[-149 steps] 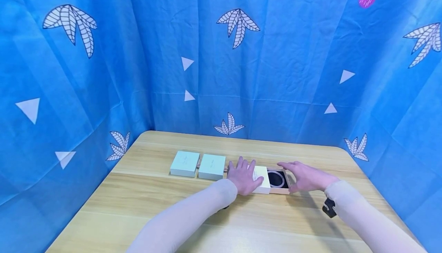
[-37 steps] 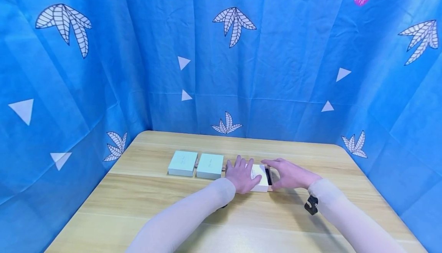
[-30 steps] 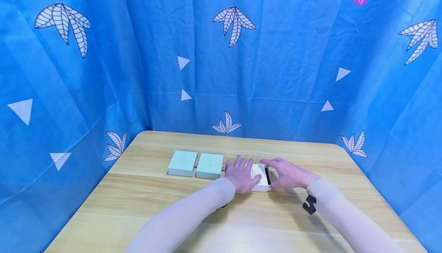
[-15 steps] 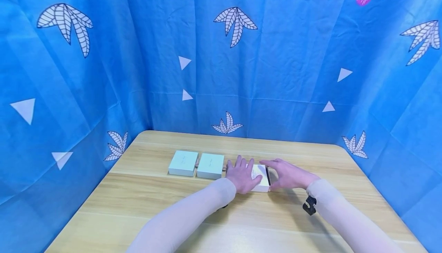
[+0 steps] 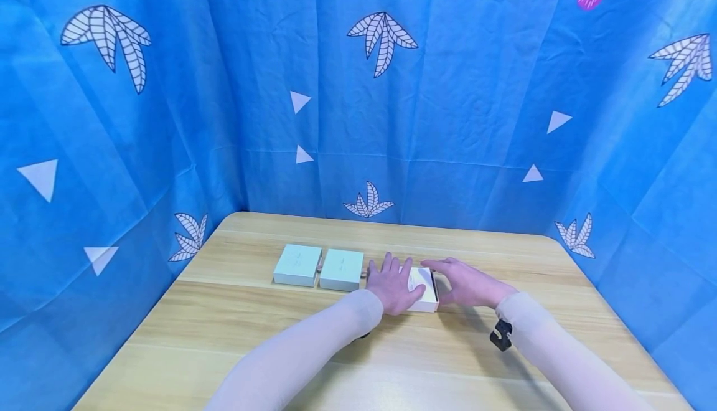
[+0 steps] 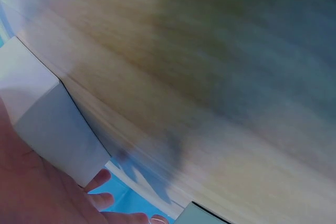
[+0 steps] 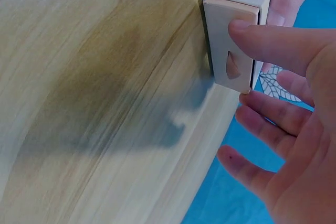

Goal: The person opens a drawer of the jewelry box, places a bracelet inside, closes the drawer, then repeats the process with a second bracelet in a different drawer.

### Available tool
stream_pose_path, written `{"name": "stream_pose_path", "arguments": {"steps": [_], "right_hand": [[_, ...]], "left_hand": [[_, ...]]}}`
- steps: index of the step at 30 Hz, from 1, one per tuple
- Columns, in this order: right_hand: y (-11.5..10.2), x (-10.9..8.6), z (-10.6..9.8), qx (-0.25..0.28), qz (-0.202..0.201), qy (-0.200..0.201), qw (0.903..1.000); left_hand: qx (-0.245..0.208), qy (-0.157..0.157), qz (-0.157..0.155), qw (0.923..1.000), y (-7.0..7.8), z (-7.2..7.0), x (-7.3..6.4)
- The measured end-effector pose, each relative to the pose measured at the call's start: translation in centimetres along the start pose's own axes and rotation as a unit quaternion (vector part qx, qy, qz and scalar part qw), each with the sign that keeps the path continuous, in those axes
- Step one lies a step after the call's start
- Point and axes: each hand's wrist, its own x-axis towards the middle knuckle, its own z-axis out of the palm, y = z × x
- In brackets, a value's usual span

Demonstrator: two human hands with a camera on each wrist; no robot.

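Note:
A white sliding drawer box (image 5: 422, 279) lies on the table in the head view. My left hand (image 5: 391, 289) lies over its left part with fingers spread and straight, the palm against the box in the left wrist view. At the right end, my right hand (image 5: 473, 283) touches the pinkish drawer front (image 7: 223, 40). The right thumb presses that front, which has a small notch with a tab, while the fingers reach toward its far edge without curling round it. The drawer sits nearly flush in its sleeve, with a thin gap showing. Its inside is hidden.
Two mint-green boxes (image 5: 299, 264) stand side by side left of the white one, each with a small tab on its right side. The wooden table (image 5: 224, 336) is bordered at the back and sides by a blue patterned curtain (image 5: 448, 118).
The right hand has moved left, pushing the drawer into the white sleeve. The ring-shaped bangle on the dark lining, visible earlier, is now covered. The left hand has stayed on the box.

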Motion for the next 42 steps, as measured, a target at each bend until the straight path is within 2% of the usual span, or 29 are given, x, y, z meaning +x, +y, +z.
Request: {"name": "stream_pose_path", "arguments": {"steps": [19, 30, 42], "right_hand": [[-0.4, 0.2, 0.0, -0.003, 0.014, 0.011, 0.9998], [-0.9, -0.3, -0.1, 0.014, 0.027, -0.004, 0.9995], [-0.7, -0.3, 0.3, 0.033, 0.054, -0.015, 0.9979]], "left_hand": [[0.002, -0.001, 0.004, 1.0, -0.1, -0.1, 0.1], [-0.007, -0.012, 0.007, 0.9999, -0.3, -0.1, 0.0], [-0.015, -0.026, 0.023, 0.9993, -0.4, -1.4, -0.6]]}}
